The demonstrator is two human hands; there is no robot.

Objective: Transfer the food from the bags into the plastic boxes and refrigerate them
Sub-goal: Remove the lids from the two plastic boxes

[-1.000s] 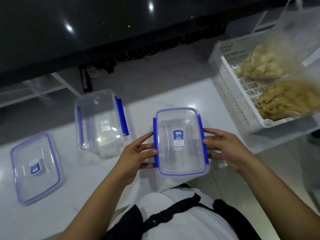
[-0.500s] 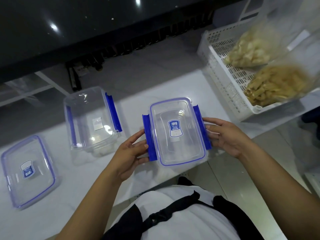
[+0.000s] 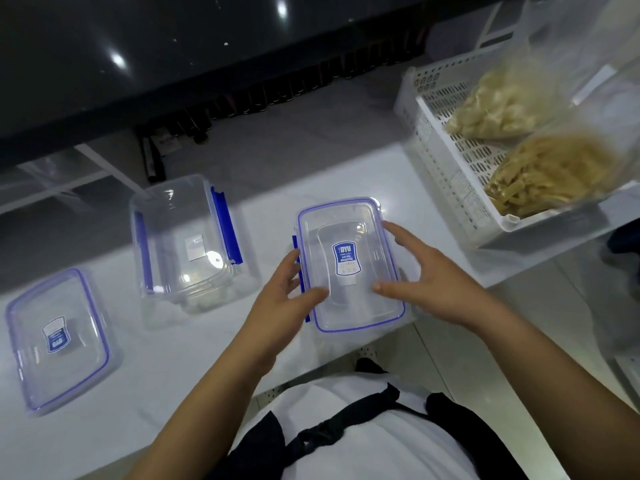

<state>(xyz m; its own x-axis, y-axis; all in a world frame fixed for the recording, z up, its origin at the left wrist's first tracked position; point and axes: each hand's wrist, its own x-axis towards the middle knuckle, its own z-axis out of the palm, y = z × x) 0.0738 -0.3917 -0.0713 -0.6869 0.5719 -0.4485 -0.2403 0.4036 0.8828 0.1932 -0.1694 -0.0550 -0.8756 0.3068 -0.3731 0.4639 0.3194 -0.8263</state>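
Bracketing the lidded box (image 3: 349,265) at the tabletop's near edge, our left hand (image 3: 280,299) and right hand (image 3: 426,282) sit open on its long sides, equally near, gripping nothing.

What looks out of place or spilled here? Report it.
Nothing spilled or damaged. Both food bags lie closed in the white basket. One box stands open, its lid flat beside it. The box between the hands sits slightly askew on the counter edge.
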